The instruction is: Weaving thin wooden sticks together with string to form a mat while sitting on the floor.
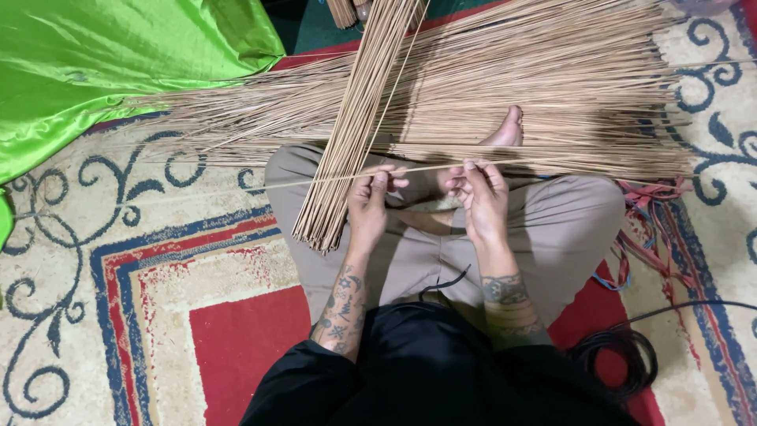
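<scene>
Thin tan stick (426, 168) lies crosswise over my lap, its long axis running left to right, pinched in the closed grip of my left hand (369, 197) and my right hand (481, 193).

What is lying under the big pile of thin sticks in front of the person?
Under the big pile of thin sticks lie the patterned carpet, the person's knees, and a bare foot poking out. A green cloth borders its left end. Anything else beneath is covered.

Black sleeves, khaki trousers (forearms tattooed), bare foot (509, 130).
</scene>
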